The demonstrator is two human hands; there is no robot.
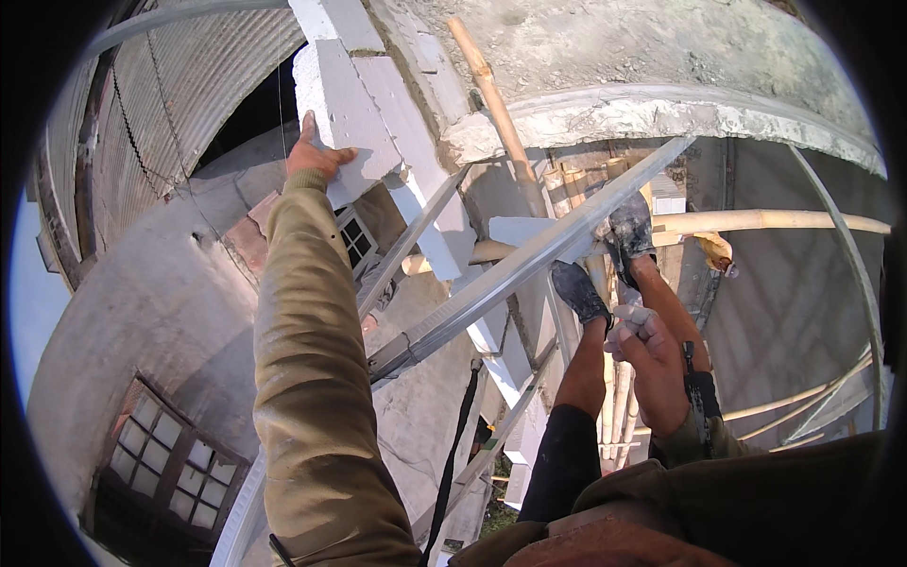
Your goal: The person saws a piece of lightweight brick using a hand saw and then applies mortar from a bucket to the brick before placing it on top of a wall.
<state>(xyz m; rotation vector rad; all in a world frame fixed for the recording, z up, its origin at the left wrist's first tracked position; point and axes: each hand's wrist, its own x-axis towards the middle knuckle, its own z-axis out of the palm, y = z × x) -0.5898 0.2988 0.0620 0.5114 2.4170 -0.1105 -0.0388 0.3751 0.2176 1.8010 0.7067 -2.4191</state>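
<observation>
At far left, a window (170,454) sits in a grey wall, below a corrugated roof (194,90). The left hand (319,156) reaches out at full arm, spread wide against the near end of the white block (357,113), thumb and forefinger splayed. The block lies on top of the blockwork, beside other pale blocks (402,109). To steady it well, the palm should probably stay flat and the push low and even, since the block's outer edge looks close to the drop.

Right of it, a metal rail (529,260) slants across, with bamboo poles (619,406) below; the shoes (628,236) appear planted by them, so weight is best kept over the feet, not thrown into the reach. The right hand (652,364) is drawn in near the legs, dusty, its fingers curled narrow; whether it holds anything I cannot tell. Freeing it for balance seems wise.
</observation>
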